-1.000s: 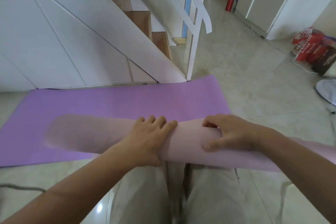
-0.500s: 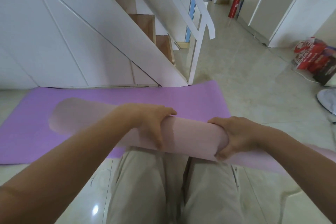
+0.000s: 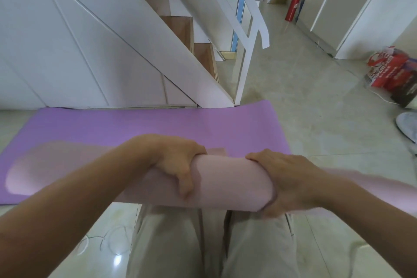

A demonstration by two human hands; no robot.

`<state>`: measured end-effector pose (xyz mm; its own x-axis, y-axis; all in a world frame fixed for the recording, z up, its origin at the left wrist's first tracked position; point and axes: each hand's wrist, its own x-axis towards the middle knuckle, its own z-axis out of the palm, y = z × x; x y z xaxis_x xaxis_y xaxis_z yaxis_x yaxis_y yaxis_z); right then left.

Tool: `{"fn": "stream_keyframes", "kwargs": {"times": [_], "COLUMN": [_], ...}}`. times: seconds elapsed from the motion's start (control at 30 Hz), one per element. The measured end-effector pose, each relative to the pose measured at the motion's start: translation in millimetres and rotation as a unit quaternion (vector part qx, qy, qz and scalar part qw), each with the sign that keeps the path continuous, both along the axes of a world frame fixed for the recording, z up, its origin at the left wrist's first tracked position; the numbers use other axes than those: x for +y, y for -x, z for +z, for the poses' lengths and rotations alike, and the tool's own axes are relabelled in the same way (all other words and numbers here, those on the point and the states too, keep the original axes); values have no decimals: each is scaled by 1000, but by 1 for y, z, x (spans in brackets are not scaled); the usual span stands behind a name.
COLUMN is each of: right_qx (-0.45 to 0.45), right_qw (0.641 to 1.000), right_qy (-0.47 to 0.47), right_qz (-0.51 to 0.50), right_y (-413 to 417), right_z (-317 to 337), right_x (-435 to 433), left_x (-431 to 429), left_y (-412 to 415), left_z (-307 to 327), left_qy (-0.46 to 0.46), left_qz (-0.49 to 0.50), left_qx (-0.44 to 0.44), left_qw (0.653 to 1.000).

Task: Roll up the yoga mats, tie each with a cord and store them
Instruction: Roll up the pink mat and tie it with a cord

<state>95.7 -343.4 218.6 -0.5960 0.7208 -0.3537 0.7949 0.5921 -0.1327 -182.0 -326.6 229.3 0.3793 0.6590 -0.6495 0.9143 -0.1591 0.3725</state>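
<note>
Purple foam yoga mat (image 3: 158, 126) lies flat on the floor (image 3: 304, 119), its near part wound into a pale pink roll (image 3: 230, 183) held just above the kneeling person's trousers (image 3: 169, 244). The left hand (image 3: 178, 165) curls over the top of the roll with the thumb down the near side. The right hand (image 3: 286, 183) wraps around it further right, its fingers closed on the foam. Both hands grip the roll firmly.

I judge the main risk to be an uneven roll. The long left end has no hand on it, so the layers could slacken or slide sideways into a cone. The glossy tile could also let the flat part slip instead of winding in.

A thin white cord (image 3: 106, 241) lies looped on the floor beside the left knee. A white staircase (image 3: 158, 52) with wooden treads stands behind the mat. A red fire extinguisher (image 3: 292, 8) stands far off, and a red bag (image 3: 388, 67) sits to the right.
</note>
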Motion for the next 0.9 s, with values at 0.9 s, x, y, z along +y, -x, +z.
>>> {"fn": "stream_keyframes", "kwargs": {"times": [0.9], "right_qx": [51], "right_qw": [969], "right_qy": [229], "right_qz": [-74], "right_y": [-1], "right_z": [15], "right_x": [13], "left_x": [-62], "left_y": [0], "left_z": [-13], "left_qy": [-260], "left_qz": [-115], "left_qx": [107], "left_qw": [953]}}
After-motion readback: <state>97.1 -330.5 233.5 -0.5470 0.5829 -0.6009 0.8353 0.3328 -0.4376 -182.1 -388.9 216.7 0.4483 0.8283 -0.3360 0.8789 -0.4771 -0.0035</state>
